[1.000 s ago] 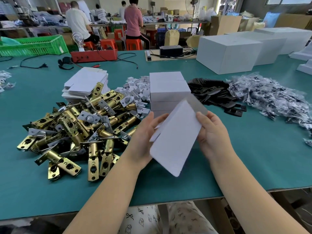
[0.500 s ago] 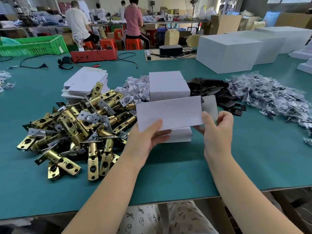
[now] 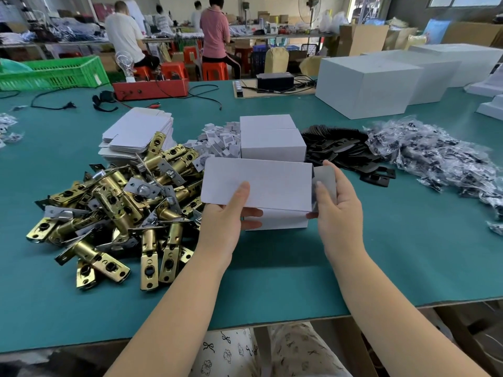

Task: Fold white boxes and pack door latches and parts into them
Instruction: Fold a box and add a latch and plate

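Note:
I hold a white box (image 3: 261, 183) level above the green table, half formed, its long side facing me. My left hand (image 3: 228, 221) grips its lower left edge, thumb on the front. My right hand (image 3: 336, 205) holds the right end, thumb against the open end flap (image 3: 325, 176). Just behind stands a stack of folded white boxes (image 3: 272, 142). A heap of brass door latches (image 3: 114, 208) lies at the left. Flat box blanks (image 3: 136, 134) are piled behind the heap.
Small white paper pieces (image 3: 217, 140) lie behind the latches. Black plates (image 3: 345, 151) and bagged parts (image 3: 441, 156) spread to the right. Large white cartons (image 3: 364, 85) stand at the back right, a red tray (image 3: 152, 88) and green crate (image 3: 54, 74) at the back left.
The box blank went from tilted on end to level and opened into a tube. My right hand slid to its right end flap; my left hand shifted to the lower left edge.

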`<state>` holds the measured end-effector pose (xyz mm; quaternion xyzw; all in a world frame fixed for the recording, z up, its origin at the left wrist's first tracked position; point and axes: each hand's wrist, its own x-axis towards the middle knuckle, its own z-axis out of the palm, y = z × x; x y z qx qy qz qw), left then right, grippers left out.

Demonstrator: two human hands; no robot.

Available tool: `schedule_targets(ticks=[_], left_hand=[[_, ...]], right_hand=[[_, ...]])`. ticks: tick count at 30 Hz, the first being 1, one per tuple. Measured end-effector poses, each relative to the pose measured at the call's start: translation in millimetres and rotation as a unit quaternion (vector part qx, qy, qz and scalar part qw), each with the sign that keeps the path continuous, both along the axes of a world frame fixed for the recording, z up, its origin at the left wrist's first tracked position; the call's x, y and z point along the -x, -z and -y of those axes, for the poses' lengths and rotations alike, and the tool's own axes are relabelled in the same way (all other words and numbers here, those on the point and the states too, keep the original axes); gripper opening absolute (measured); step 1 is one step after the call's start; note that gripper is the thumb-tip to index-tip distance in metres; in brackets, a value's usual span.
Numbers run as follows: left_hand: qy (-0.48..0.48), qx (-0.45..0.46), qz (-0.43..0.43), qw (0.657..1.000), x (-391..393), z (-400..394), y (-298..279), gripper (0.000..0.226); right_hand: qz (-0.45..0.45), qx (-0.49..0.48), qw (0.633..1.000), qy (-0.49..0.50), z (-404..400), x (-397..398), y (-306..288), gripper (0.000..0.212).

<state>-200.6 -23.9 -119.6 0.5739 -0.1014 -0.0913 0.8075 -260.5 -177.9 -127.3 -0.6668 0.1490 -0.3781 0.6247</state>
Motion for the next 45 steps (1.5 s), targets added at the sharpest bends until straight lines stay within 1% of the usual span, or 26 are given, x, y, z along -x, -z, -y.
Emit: schedule_targets(ticks=[2,4,6,8,10,12,14,15,17,20,22,24,25,26,28,29,30,32,35,38,41,45], left_hand=[[0.008,-0.037,0.026,0.999,2.6,2.1,3.2,0.005],[0.011,-0.078,0.058,0.995,4.6,3.3,6.1,0.005],[0.005,-0.093,0.069,0.993,4.2,2.9,6.6,0.004],[-0.005,-0.096,0.071,0.993,3.3,1.4,6.0,0.002],[-0.008,-0.114,0.079,0.99,3.4,0.5,6.6,0.003],[0.003,-0.143,0.097,0.985,5.3,0.9,7.4,0.006],[0.022,-0.156,0.106,0.982,7.5,2.0,7.4,0.008],[0.031,-0.159,0.108,0.981,8.2,2.3,7.2,0.009],[0.042,-0.16,0.11,0.98,8.4,2.1,6.4,0.007],[0.046,-0.148,0.111,0.982,8.4,0.3,4.6,0.01],[0.056,-0.15,0.116,0.98,9.9,-0.3,5.0,0.021],[0.081,-0.158,0.123,0.976,13.1,0.1,4.5,0.038],[0.091,-0.159,0.129,0.975,13.7,0.7,5.0,0.041],[0.095,-0.158,0.134,0.974,13.8,1.6,4.9,0.037],[0.083,-0.136,0.129,0.979,12.3,2.1,4.4,0.013],[0.077,-0.123,0.119,0.982,11.1,2.0,3.9,0.007],[0.074,-0.118,0.11,0.984,10.5,1.6,3.8,0.011],[0.081,-0.126,0.105,0.983,9.8,1.2,5.0,0.005],[0.09,-0.148,0.122,0.977,12.0,1.3,6.7,0.013],[0.095,-0.164,0.144,0.971,13.3,1.3,8.2,0.013],[0.106,-0.182,0.161,0.964,14.2,2.1,9.1,0.013],[0.096,-0.182,0.152,0.967,13.7,1.6,10.3,0.017]], right_hand=[[-0.007,0.034,0.999,0.029,0.1,1.3,0.1,0.037],[-0.012,0.04,0.998,0.038,0.4,1.9,0.4,0.036],[-0.007,0.036,0.999,0.019,-0.9,2.2,-0.9,0.035],[0.001,0.009,1.0,-0.025,-2.4,1.5,-2.7,0.032],[0.005,-0.065,0.992,-0.11,-4.3,0.1,-7.0,0.027],[0.036,-0.192,0.962,-0.193,-0.1,-1.3,-10.1,0.031],[0.066,-0.287,0.934,-0.202,5.6,-2.4,-11.5,0.035],[0.068,-0.302,0.932,-0.189,6.9,-2.7,-11.7,0.031],[0.049,-0.278,0.947,-0.155,7.7,-3.8,-9.4,0.025],[0.018,-0.237,0.961,-0.14,9.6,-4.5,-4.1,0.036],[0.013,-0.219,0.964,-0.149,10.5,-3.0,-3.2,0.034],[0.012,-0.205,0.969,-0.134,10.3,-1.7,-3.5,0.027],[0.013,-0.203,0.972,-0.12,10.2,-1.7,-3.7,0.026],[0.015,-0.203,0.973,-0.109,10.0,-1.8,-3.8,0.025],[0.021,-0.216,0.972,-0.092,9.7,-2.4,-4.1,0.022],[0.024,-0.228,0.97,-0.086,9.6,-2.9,-4.4,0.024],[0.026,-0.236,0.968,-0.084,9.6,-3.3,-4.9,0.025],[0.029,-0.248,0.964,-0.087,9.0,-3.5,-6.2,0.025],[0.041,-0.282,0.954,-0.095,10.9,-3.9,-5.8,0.022],[0.04,-0.296,0.95,-0.092,12.1,-4.9,-5.0,0.021],[0.032,-0.277,0.957,-0.077,12.5,-6.4,-4.6,0.025],[0.012,-0.197,0.978,-0.065,9.0,-7.1,-4.2,0.025]])
